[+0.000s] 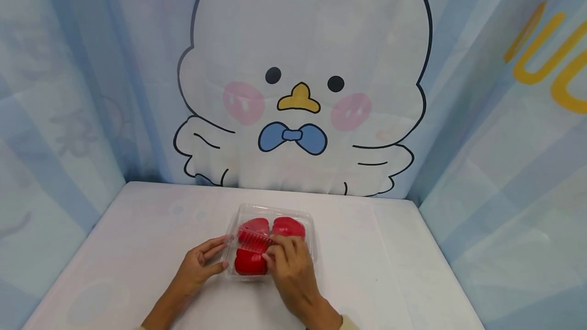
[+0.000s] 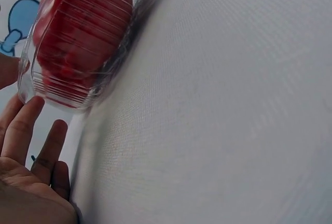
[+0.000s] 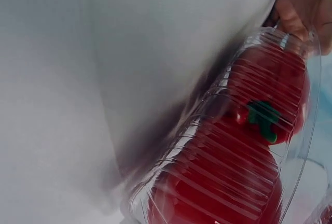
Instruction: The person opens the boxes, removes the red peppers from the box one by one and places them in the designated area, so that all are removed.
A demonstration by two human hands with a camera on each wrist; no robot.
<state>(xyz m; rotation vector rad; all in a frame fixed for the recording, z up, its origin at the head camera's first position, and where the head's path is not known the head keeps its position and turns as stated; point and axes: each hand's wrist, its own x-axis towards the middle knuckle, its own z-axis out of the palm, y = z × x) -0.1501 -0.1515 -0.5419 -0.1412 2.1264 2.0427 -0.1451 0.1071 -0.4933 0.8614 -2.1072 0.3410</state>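
Observation:
A clear plastic box [image 1: 314,253] holds several glossy red bell peppers [image 1: 250,263]; a green stem [image 3: 267,120] shows on one through the ribbed wall in the right wrist view. At the box's left side is my left hand [image 1: 194,269], fingers extended and spread, fingertips at the rim. Over the front right of the box, my right hand [image 1: 291,269] pinches a clear ridged plastic piece [image 1: 254,240] between thumb and fingers. That piece lies tilted above the peppers on the left. My right hand hides the front right part of the contents.
Under the box is a white-covered table [image 1: 390,269]. A cloth backdrop [image 1: 302,29] with a cartoon bird rises behind its back edge, and pale blue curtains [image 1: 513,157] stand along both sides.

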